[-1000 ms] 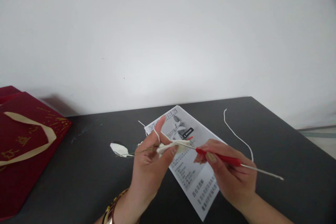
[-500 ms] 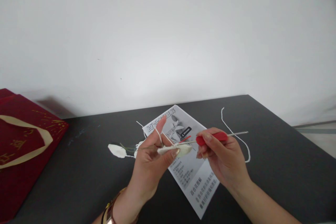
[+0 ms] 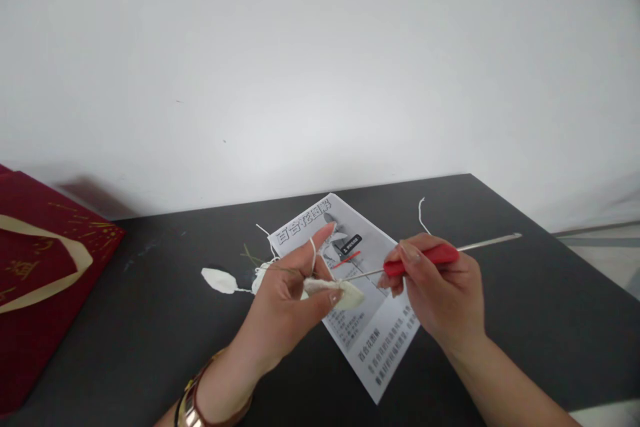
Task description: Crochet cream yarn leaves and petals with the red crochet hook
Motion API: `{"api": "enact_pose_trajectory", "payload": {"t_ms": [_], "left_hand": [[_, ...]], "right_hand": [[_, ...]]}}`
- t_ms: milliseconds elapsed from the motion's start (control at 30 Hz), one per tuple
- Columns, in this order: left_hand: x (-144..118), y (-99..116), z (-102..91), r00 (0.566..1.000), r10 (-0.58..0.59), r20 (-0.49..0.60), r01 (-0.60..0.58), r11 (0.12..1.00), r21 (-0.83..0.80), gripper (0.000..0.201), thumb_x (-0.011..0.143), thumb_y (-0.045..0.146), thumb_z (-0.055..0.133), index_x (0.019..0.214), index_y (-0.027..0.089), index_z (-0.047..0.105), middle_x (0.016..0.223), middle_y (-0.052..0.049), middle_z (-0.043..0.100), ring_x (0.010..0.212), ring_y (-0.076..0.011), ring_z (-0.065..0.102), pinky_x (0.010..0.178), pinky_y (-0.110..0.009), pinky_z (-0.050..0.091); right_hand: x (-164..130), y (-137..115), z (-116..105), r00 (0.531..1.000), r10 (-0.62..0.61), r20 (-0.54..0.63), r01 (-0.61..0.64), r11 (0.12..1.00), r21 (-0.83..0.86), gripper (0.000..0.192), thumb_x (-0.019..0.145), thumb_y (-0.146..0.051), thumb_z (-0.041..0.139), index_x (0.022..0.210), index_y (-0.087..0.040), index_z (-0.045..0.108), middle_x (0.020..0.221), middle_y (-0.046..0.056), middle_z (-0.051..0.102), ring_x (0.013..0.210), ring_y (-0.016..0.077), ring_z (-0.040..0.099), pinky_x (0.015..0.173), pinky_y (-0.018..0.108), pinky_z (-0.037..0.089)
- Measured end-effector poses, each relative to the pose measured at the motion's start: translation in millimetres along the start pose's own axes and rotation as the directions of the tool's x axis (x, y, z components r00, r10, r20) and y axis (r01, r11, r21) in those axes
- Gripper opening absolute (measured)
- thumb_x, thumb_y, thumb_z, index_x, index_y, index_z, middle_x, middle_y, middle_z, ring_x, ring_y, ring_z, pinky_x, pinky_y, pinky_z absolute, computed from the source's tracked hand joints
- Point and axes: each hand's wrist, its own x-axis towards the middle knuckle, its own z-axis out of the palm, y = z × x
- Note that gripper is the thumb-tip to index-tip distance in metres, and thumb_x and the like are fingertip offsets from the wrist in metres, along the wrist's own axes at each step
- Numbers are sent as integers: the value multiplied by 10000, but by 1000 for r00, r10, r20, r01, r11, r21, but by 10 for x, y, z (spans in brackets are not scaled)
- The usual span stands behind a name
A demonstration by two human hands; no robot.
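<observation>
Between thumb and fingers, my left hand [image 3: 290, 300] pinches a small white crochet piece [image 3: 350, 296]. A strand of white yarn [image 3: 313, 255] loops over its raised index finger. My right hand [image 3: 435, 287] grips a crochet hook by its red handle [image 3: 425, 259]. One metal end of the hook reaches left to the top edge of the crochet piece; the other sticks out to the right past the hand. Whether a loop sits on the working tip is too small to make out.
A printed sheet [image 3: 373, 367] lies under the hands on the dark table [image 3: 165, 327]. To the left are a white leaf-shaped crochet piece [image 3: 219, 280] and green strands [image 3: 254, 257]. A red gift bag [image 3: 45, 320] stands at far left; a white wall rises behind.
My right hand has shifted right and turned the hook, whose rear end now reaches farther right. My left index finger has bent rightward. The whole view has moved slightly.
</observation>
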Motion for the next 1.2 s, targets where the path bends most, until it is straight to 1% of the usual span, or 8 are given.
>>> {"api": "enact_pose_trajectory", "payload": {"t_ms": [100,200,467,667,800,900,1000,1200], "left_hand": [[2,23,-11,998,-42,50,41,999,15,657,726,182,766,1335,327,563,706,38,547,678,-138,528,731,-311,419],[0,32,-16,990,-97,105,97,995,5,655,742,178,753,1341,349,550,695,48,530,700,-132,533,760,-308,413],[-5,7,-35,973,-145,181,149,989,-11,674,719,182,777,1335,342,556,729,38,566,724,-134,547,714,-285,402],[11,-14,-25,979,-115,167,139,980,-139,791,713,170,790,1405,359,457,749,32,591,668,-114,518,690,-279,392],[16,18,-1,995,-66,80,82,973,-214,819,746,138,768,1430,395,398,732,45,589,649,-89,518,667,-244,390],[12,54,30,999,-32,-8,29,962,-271,878,750,108,759,1457,407,332,708,57,588,622,-69,522,633,-206,396],[11,62,58,997,-14,-82,-13,949,-315,885,745,82,755,1456,401,335,693,67,578,619,-63,543,639,-193,419],[17,33,70,994,4,-107,-36,952,-303,875,767,80,735,1446,447,321,719,67,596,686,-86,598,708,-223,459]], "right_hand": [[14,-9,-7,997,71,-20,-72,997,-8,210,833,-312,701,665,-187,708,508,-5,664,409,100,605,369,166,448],[46,-9,-9,985,169,-32,-168,986,6,268,803,-354,725,620,-162,688,452,-2,638,368,95,571,346,162,415],[123,55,28,915,402,6,-397,902,171,310,730,-367,768,554,-140,651,337,-36,547,276,71,487,317,152,428],[138,164,87,812,577,91,-570,749,336,266,722,-328,756,575,-131,655,370,-61,527,280,34,412,310,150,460],[113,200,114,771,626,121,-604,658,450,212,739,-320,759,660,-134,692,470,-52,590,368,24,493,400,124,506],[81,190,141,781,611,128,-583,640,501,201,748,-322,773,707,-139,703,554,-31,646,459,32,566,495,126,541],[41,173,165,819,563,106,-529,672,518,177,777,-312,764,797,-142,717,633,-14,691,542,54,615,537,135,552],[-16,170,164,862,498,94,-478,738,476,178,812,-320,734,889,-159,732,685,-2,706,613,87,635,574,180,566]]}}
